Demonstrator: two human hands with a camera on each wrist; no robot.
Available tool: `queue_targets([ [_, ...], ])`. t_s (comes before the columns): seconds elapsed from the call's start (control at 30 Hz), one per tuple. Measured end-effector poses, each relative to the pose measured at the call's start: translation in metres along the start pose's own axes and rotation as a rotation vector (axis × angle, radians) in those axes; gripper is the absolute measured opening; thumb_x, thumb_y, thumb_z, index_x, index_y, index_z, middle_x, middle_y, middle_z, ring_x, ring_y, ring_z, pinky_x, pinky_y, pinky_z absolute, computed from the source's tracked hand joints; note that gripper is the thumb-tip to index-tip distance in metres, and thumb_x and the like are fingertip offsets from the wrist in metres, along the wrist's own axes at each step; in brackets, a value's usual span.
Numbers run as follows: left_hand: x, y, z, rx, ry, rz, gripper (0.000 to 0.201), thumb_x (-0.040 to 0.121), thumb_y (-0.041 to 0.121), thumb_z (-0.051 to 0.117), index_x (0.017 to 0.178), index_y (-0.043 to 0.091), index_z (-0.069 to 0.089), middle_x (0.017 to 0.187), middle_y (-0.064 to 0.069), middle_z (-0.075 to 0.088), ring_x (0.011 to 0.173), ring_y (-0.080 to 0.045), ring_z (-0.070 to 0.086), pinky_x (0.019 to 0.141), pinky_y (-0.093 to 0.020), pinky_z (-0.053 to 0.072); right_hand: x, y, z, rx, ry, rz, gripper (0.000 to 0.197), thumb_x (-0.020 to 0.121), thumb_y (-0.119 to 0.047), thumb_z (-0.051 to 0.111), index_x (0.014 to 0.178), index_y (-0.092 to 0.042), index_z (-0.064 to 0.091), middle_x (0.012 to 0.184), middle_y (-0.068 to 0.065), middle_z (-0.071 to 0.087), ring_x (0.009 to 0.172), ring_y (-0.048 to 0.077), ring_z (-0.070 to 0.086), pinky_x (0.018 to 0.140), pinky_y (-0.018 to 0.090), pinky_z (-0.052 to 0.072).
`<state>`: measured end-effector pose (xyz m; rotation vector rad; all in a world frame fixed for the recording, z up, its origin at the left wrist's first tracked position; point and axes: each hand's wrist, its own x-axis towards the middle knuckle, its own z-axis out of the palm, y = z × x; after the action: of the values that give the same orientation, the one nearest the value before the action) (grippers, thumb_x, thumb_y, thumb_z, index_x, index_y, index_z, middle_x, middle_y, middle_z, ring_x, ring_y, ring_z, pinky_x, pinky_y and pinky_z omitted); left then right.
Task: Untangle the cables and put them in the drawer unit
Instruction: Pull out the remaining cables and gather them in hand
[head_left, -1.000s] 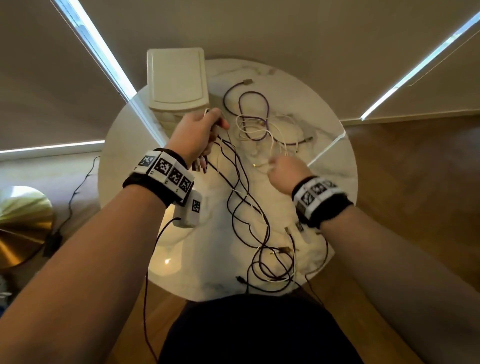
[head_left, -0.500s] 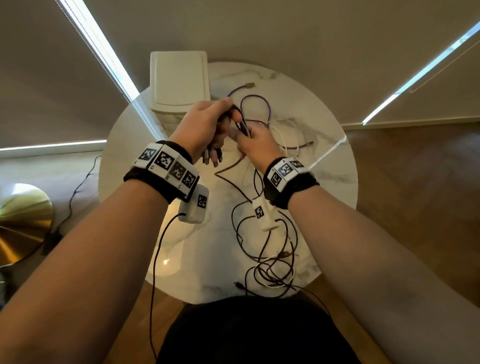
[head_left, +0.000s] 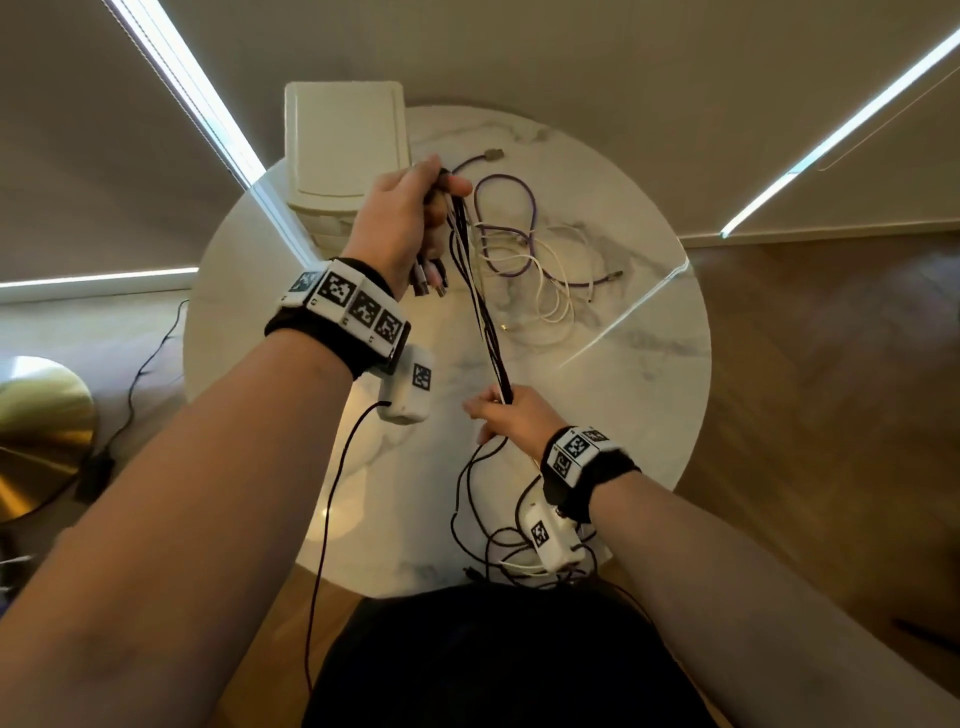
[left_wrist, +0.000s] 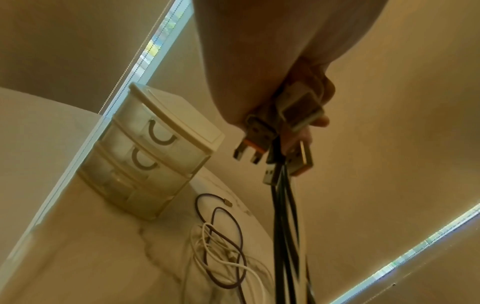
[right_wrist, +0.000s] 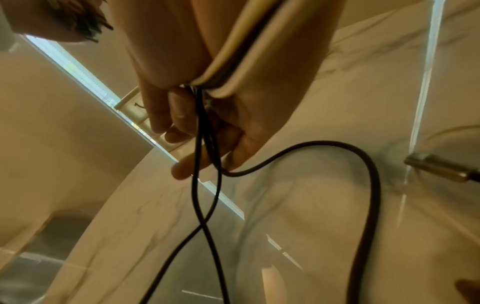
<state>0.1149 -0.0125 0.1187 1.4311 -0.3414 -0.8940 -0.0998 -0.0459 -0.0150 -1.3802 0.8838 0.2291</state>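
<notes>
My left hand is raised over the round marble table and grips a bundle of black cables; their USB plugs stick out below its fist. The bundle runs taut down to my right hand, which grips it nearer me; white strands run through that fist too. Below the right hand the black cables hang in loose loops at the table's near edge. A purple cable and a white cable lie tangled beyond. The cream drawer unit stands at the back left, drawers closed.
A metal plug lies on the table by my right wrist. A gold lamp base and a black cord are on the floor at left. Bare marble lies left of the black loops.
My right hand has slid down the bundle from beside my left hand toward me, drawing the black cables straight. My left hand has risen a little, still holding the plug ends.
</notes>
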Motion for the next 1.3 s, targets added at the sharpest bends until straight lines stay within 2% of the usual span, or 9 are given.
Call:
queue_targets([
  [0.07,0.002,0.001,0.001,0.030,0.010,0.005,0.040,0.111,0.032,0.040,0.094,0.009,0.068,0.058,0.007,0.040,0.046,-0.013,0.031,0.045,-0.031,0.028,-0.004,0.003,0.003,-0.036,-0.023,0.028,0.019,0.090,-0.031,0.073,0.094,-0.014,0.066,0.076,0.004,0.070,0.076,0.024,0.076,0.086,0.036,0.054],
  [0.23,0.006,-0.001,0.003,0.015,0.012,0.029,0.040,0.111,0.032,0.041,0.098,0.007,0.069,0.059,0.007,0.043,0.048,-0.012,0.033,0.046,-0.028,0.031,-0.009,0.005,0.000,-0.030,0.056,0.050,0.019,0.093,-0.031,0.071,0.095,-0.015,0.062,0.059,0.000,0.047,0.045,0.014,0.044,0.046,0.028,0.043],
  [0.43,0.012,0.008,-0.002,-0.017,0.047,0.064,0.040,0.111,0.031,0.041,0.097,0.007,0.069,0.058,0.007,0.044,0.048,-0.013,0.033,0.047,-0.029,0.029,-0.018,0.022,-0.001,-0.052,-0.010,0.066,0.020,0.095,-0.030,0.070,0.096,-0.011,0.064,0.048,-0.007,0.052,0.070,0.023,0.076,0.078,0.032,0.056],
  [0.6,0.014,0.013,-0.003,-0.051,0.119,0.100,0.041,0.112,0.029,0.040,0.100,0.003,0.070,0.058,0.008,0.045,0.048,-0.011,0.035,0.048,-0.028,0.030,-0.018,0.014,-0.005,0.103,0.047,0.081,0.021,0.095,-0.028,0.071,0.100,-0.013,0.057,0.054,-0.003,0.035,0.041,0.013,0.033,0.044,0.026,0.036],
  [0.77,0.023,0.027,-0.013,-0.104,0.206,0.162,0.041,0.111,0.028,0.040,0.101,0.000,0.070,0.060,0.006,0.047,0.048,-0.011,0.036,0.046,-0.027,0.032,-0.021,0.026,-0.006,-0.038,-0.085,0.037,0.010,0.097,-0.015,0.067,0.093,-0.009,0.061,0.053,0.001,0.044,0.077,0.034,0.075,0.087,0.033,0.054],
  [0.93,0.023,0.021,-0.012,-0.081,0.233,0.190,0.042,0.112,0.029,0.039,0.103,0.001,0.069,0.061,0.006,0.046,0.047,-0.010,0.039,0.045,-0.026,0.034,-0.020,0.032,-0.015,-0.307,-0.034,0.039,0.021,0.093,-0.030,0.072,0.099,-0.010,0.068,0.068,0.000,0.066,0.068,0.015,0.065,0.074,0.028,0.052],
  [1.1,0.026,0.021,-0.013,-0.081,0.256,0.205,0.040,0.112,0.030,0.039,0.102,0.004,0.068,0.059,0.008,0.047,0.048,-0.009,0.040,0.048,-0.025,0.035,-0.028,0.043,-0.023,-0.246,-0.069,0.099,0.013,0.096,-0.022,0.068,0.094,-0.009,0.067,0.073,0.003,0.072,0.090,0.030,0.075,0.095,0.043,0.054],
  [1.2,0.027,0.017,-0.014,-0.059,0.282,0.223,0.039,0.111,0.030,0.041,0.101,0.006,0.069,0.058,0.009,0.049,0.049,-0.008,0.041,0.049,-0.025,0.036,-0.031,0.043,-0.026,-0.104,-0.067,0.164,0.014,0.096,-0.022,0.069,0.097,-0.010,0.062,0.055,0.001,0.056,0.059,0.024,0.069,0.070,0.042,0.061],
  [1.3,0.028,0.014,-0.013,-0.051,0.300,0.193,0.032,0.110,0.028,0.046,0.108,0.004,0.067,0.057,0.008,0.053,0.051,-0.006,0.044,0.050,-0.024,0.039,-0.035,0.036,-0.031,0.020,-0.041,0.205,0.027,0.098,-0.033,0.067,0.092,-0.008,0.060,0.050,0.000,0.035,0.039,0.015,0.034,0.045,0.026,0.042],
])
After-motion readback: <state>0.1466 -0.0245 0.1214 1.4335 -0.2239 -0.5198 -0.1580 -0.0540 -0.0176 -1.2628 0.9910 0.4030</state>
